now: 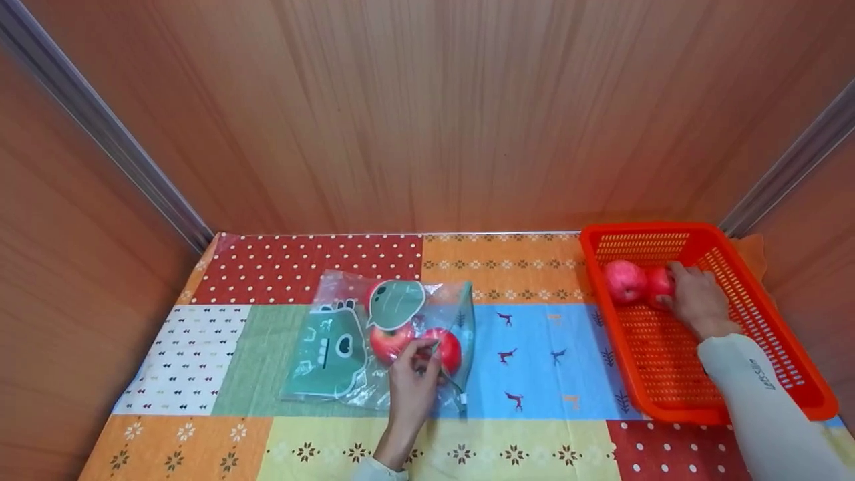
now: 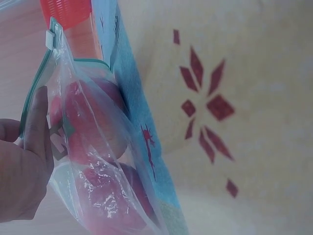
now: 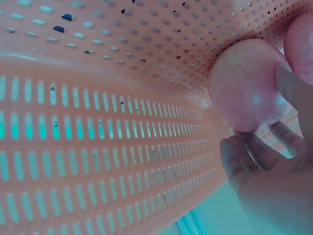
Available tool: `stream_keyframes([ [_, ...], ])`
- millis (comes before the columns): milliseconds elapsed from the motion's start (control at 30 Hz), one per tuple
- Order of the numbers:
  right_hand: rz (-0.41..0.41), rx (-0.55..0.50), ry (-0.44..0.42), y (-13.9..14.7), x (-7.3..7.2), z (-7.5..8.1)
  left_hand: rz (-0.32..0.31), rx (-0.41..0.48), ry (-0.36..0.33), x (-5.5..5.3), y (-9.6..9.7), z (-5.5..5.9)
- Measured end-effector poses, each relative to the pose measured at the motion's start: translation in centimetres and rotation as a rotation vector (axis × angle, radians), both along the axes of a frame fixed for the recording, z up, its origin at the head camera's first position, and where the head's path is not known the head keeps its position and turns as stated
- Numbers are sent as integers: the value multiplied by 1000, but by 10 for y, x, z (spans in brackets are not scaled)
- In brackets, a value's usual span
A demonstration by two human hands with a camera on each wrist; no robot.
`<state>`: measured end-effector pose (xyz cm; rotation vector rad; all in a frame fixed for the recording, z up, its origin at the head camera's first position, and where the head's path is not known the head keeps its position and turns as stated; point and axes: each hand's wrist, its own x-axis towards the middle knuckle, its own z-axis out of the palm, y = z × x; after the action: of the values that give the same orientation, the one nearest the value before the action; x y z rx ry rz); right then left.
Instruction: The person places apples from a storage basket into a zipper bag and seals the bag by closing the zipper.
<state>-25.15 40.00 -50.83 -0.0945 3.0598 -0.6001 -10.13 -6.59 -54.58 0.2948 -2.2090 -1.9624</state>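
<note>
A clear plastic zip bag (image 1: 427, 300) with a green cartoon print lies on the cloth, with red apples (image 1: 446, 351) inside, some partly behind the print. At its mouth my left hand (image 1: 414, 384) pinches the green-edged rim between thumb and fingers, holding it up. A white slider (image 2: 50, 40) shows at the end of the zip in the left wrist view. Over in the orange basket (image 1: 674, 361), my right hand (image 1: 700, 300) grips an apple (image 3: 247, 85), thumb on one side and fingers on the other. Another apple (image 1: 625, 280) lies right beside it.
A patchwork-print cloth (image 1: 534, 441) covers the table. Wood-grain panels (image 1: 427, 120) rise at the back and both sides. The basket's slotted walls (image 3: 102, 127) surround my right hand.
</note>
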Motion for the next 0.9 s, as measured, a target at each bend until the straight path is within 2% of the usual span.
stream_keyframes([
  [267,-34,-8,4,-5,2,-3,9,-4,-6,1,0,-1],
  [900,-58,2,-14,-8,2,2,1,11,-12,1,1,0],
])
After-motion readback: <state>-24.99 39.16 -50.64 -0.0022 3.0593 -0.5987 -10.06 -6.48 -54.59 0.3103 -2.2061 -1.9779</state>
